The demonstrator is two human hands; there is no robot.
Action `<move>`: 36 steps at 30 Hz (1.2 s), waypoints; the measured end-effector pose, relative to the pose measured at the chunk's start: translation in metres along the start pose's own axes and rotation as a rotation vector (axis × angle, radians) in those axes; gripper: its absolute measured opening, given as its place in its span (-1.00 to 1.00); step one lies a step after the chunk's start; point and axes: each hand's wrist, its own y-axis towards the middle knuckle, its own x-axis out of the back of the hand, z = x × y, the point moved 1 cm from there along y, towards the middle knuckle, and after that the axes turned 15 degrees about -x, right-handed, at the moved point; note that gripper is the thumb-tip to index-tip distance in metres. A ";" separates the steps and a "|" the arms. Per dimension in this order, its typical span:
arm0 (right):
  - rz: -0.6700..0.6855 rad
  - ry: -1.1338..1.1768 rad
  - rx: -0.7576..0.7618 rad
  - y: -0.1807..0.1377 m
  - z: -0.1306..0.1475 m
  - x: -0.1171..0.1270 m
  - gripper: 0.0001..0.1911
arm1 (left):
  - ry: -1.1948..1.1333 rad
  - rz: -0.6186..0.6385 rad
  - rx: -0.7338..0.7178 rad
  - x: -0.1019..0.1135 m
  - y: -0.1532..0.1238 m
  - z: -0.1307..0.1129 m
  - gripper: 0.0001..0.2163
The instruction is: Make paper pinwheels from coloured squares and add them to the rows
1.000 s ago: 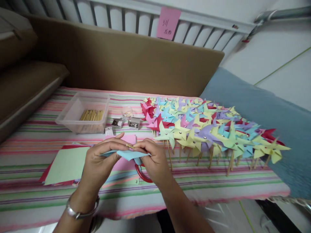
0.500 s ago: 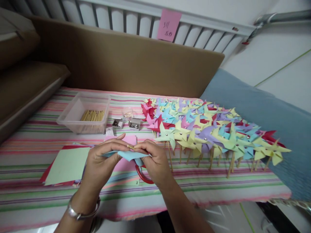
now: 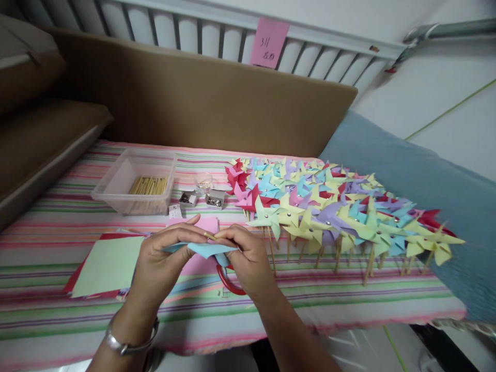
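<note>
1. Currently, both grips pinch the blue paper (image 3: 211,250), which is held above the striped cloth (image 3: 186,330), nearer its front edge than its back. The left hand (image 3: 163,253) clamps one side between thumb and fingers; the right hand (image 3: 248,256) clamps the other, fingertips against a thin stick (image 3: 210,236).
2. Caution: excess thumb pressure could crease or tear the paper; uneven pressure could tip the stick loose. Fingers conceal how the two meet.
3. Caution: if lowered carelessly, the paper could snag on the red loop handle (image 3: 230,284) beside the pink paper (image 3: 196,266).
4. Toward the back edge, the clear plastic box (image 3: 141,207) contains wooden sticks (image 3: 149,186). Right of it, two small open boxes (image 3: 215,199) contain small pieces, some metallic. Behind these, a round clear dish (image 3: 204,182); contents indistinct.
5. Left: stacked coloured sheets (image 3: 108,266). Right: massed pinwheels (image 3: 329,217), extending toward the right edge.
</note>
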 end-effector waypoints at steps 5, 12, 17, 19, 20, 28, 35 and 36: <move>-0.008 -0.021 0.025 0.000 0.003 0.001 -0.86 | -0.023 -0.001 -0.016 0.000 0.000 0.001 -0.89; 0.012 -0.016 0.007 0.000 0.001 0.002 -0.83 | -0.021 -0.003 -0.007 0.001 -0.001 0.002 -0.89; 0.001 -0.040 0.050 0.000 0.005 0.001 -0.83 | -0.017 -0.009 0.005 0.001 -0.002 0.001 -0.92; -0.011 -0.049 0.061 -0.001 0.006 0.001 -0.83 | -0.014 -0.006 0.004 0.002 -0.002 0.000 -0.93; -0.016 -0.053 0.062 -0.001 0.006 0.000 -0.83 | -0.009 -0.005 0.001 0.002 -0.002 0.000 -0.93; -0.052 -0.074 0.092 -0.003 0.005 -0.002 -0.85 | 0.019 -0.020 -0.002 0.002 -0.002 -0.002 -0.96; -0.060 -0.077 0.124 -0.005 0.006 -0.004 -0.86 | 0.010 -0.012 -0.012 0.002 -0.002 -0.003 -0.94; -0.063 -0.075 0.124 -0.005 0.006 -0.004 -0.86 | 0.009 -0.012 -0.014 0.002 -0.002 -0.003 -0.94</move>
